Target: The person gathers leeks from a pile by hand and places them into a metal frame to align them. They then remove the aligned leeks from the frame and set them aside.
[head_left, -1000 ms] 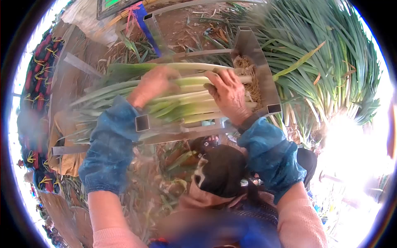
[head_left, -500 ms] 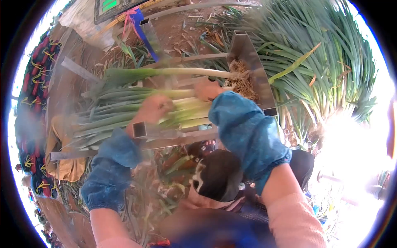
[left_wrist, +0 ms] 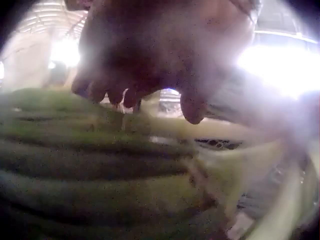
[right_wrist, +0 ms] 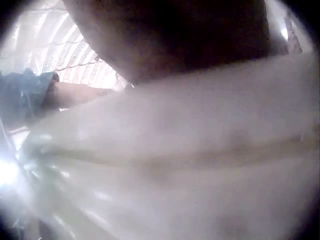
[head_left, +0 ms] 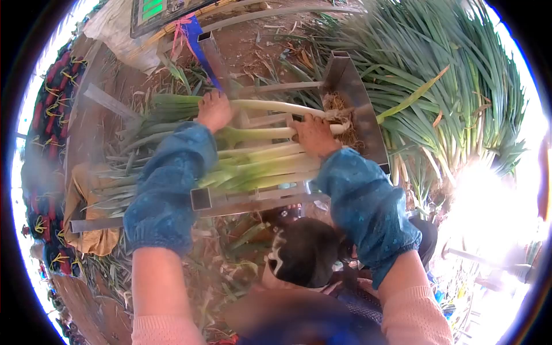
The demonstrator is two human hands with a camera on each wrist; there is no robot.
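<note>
Several long green onions (head_left: 261, 164) lie side by side in a metal rack (head_left: 368, 129), white stems and roots to the right, leaves to the left. My right hand (head_left: 315, 135) grips the white stem of one green onion (head_left: 264, 133) near its roots, fingers curled over it. At the far side, my left hand (head_left: 214, 110) bends its fingers over another green onion (head_left: 270, 106) where its white turns green. In the left wrist view the fingertips (left_wrist: 192, 112) hang right at the stems. Pale stems (right_wrist: 175, 125) fill the right wrist view, blurred.
A large heap of green onions (head_left: 437, 86) stands to the right of the rack. Beyond, at the upper left, is a device with a green lit display (head_left: 152, 7). Square tube posts (head_left: 201, 199) rise at the rack's corners. The person's knee (head_left: 305, 253) is close in front.
Both hands first worked over the stems, then drew toward the body. Now they are back at the far side, the left farther out, and a second onion lies apart beside the far one.
</note>
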